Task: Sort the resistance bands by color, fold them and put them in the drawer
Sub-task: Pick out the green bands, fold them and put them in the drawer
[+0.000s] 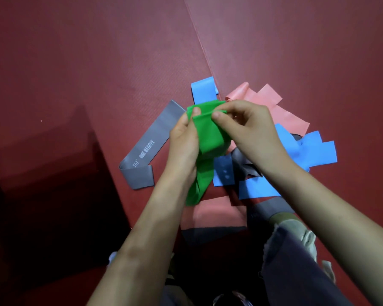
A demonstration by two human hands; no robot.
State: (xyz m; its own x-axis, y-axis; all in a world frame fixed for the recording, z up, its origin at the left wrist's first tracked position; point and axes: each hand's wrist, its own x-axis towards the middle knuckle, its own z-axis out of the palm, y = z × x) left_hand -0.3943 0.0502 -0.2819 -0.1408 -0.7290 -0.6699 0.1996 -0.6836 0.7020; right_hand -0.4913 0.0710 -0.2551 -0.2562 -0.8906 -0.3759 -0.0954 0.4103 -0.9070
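Both hands up on the flat green rubber resistance band [210, 138], mid-fold above the pile.

Left hand [184, 138] grips the green band's left edge, thumb pressed on top; right hand [245, 127] pinches the folded top edge between thumb and fingers, and the tail hangs down between the forearms. Underneath, on the dark red floor mat [97, 62], lie the loose bands: a grey printed strip [146, 149] out to the left, blue strips [314, 151] to the right and behind, salmon-pink ones [283, 111] at the back right.
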